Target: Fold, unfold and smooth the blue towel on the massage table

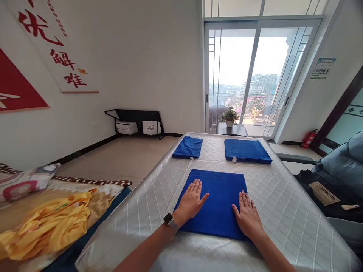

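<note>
Left hand (190, 202): flat, fingers spread, on the near blue towel (217, 202).
Right hand (247, 215): flat beside it, gripping nothing.
Surface: quilted bed (283, 211).

Palms down, fingers (196, 186) outstretched, the left hand (190, 201) and right hand (248, 216) lie flat on either half of the blue towel (217, 204).

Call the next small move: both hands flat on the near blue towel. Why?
Probably slide both palms outward to smooth it. The left hand and right hand lie flat on the near towel, already folded square like the far left towel and far right towel; no edge is gripped.
</note>
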A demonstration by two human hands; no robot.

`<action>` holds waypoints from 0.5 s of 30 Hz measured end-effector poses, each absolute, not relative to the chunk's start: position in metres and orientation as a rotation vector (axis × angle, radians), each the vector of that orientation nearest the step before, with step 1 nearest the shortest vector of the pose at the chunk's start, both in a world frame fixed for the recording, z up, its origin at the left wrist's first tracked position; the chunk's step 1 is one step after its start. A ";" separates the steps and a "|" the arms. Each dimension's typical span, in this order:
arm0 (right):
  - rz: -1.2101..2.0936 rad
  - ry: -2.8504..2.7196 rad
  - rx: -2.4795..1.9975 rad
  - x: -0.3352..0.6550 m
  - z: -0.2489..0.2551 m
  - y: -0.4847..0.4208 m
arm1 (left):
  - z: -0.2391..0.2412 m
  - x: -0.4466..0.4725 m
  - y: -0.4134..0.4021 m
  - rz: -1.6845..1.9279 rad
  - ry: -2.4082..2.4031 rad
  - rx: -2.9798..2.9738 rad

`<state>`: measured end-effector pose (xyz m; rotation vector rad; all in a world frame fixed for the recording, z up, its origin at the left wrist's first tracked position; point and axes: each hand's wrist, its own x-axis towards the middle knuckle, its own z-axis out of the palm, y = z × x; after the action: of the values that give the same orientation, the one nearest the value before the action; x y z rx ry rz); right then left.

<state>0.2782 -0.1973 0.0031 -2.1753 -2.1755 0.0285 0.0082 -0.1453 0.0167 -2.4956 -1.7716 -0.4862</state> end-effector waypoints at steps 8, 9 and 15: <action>-0.087 -2.291 -2.109 0.286 -0.006 -0.198 | 0.020 0.153 -0.166 -0.537 -1.257 -3.017; -0.098 -2.294 -2.090 0.286 -0.007 -0.198 | 0.022 0.164 -0.160 -0.544 -1.279 -3.028; -0.120 -2.250 -2.120 0.284 -0.003 -0.199 | 0.020 0.157 -0.137 -0.435 -1.374 -2.998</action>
<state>0.2837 -0.1993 -0.0032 -2.1203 -2.2497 -0.1197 0.1573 -0.1371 0.0198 -2.9985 -1.3741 -0.4348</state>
